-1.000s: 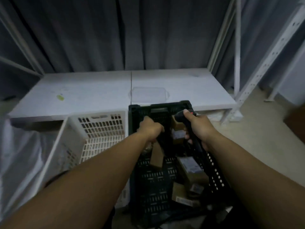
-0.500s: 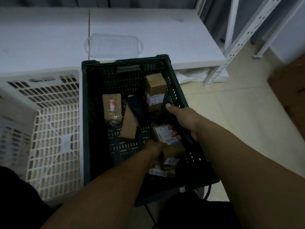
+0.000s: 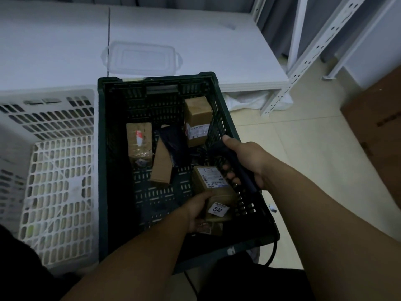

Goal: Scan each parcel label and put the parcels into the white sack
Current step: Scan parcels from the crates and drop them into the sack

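A dark green crate (image 3: 104,170) stands on the floor in front of me with several brown parcels in it. My left hand (image 3: 198,210) grips a labelled brown parcel (image 3: 213,183) at the crate's near right side. My right hand (image 3: 245,159) holds a black handheld scanner (image 3: 236,166) just above that parcel, by the crate's right wall. Farther back lie a tall parcel with a white label (image 3: 197,120), a parcel with a red mark (image 3: 138,142) and a slim box (image 3: 161,164). A white sack does not show clearly.
A white slotted crate (image 3: 56,192) sits left of the green one. Behind both runs a low white table (image 3: 195,40) with a clear plastic lid (image 3: 142,57) on it. White shelf uprights (image 3: 303,61) stand at the right, a brown carton (image 3: 377,137) beyond on the tiled floor.
My view has dropped from the table down into the green crate. My left hand moved from the crate's far side to its near right and took hold of the labelled parcel. The scanner hand came nearer.
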